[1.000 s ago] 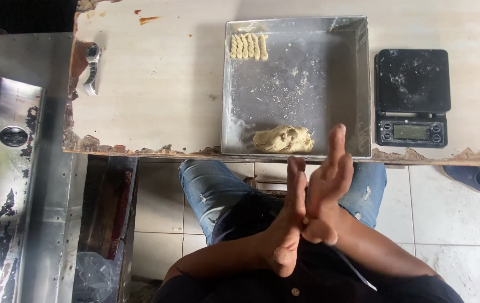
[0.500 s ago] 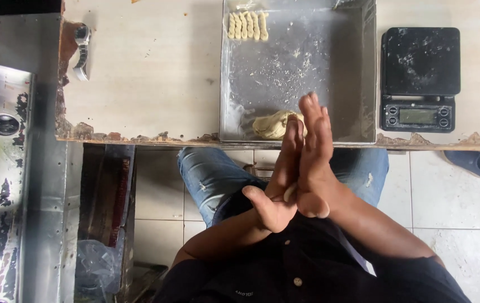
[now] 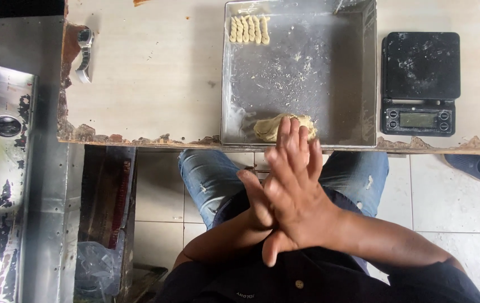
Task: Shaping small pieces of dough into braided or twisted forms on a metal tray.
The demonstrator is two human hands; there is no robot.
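Observation:
My right hand (image 3: pixel 301 196) lies flat over my left hand (image 3: pixel 253 197), palm against palm, fingers straight, above my lap just in front of the table edge. Whether anything sits between the palms is hidden. My right fingertips overlap the near rim of a square metal tray (image 3: pixel 307 73). A lump of pale dough (image 3: pixel 269 128) rests inside the tray at its near edge, right by those fingertips. Several twisted dough sticks (image 3: pixel 249 29) are lined up in the tray's far left corner.
A black digital scale (image 3: pixel 419 84) stands right of the tray. A wristwatch (image 3: pixel 84 53) lies at the left edge of the worn tabletop (image 3: pixel 150 73). A metal appliance (image 3: pixel 4 140) fills the left side. A dark shoe (image 3: pixel 472 167) lies on the tiled floor.
My pressed hands have slid against each other: the right hand moved forward over the left, and the pair now point more toward the tray.

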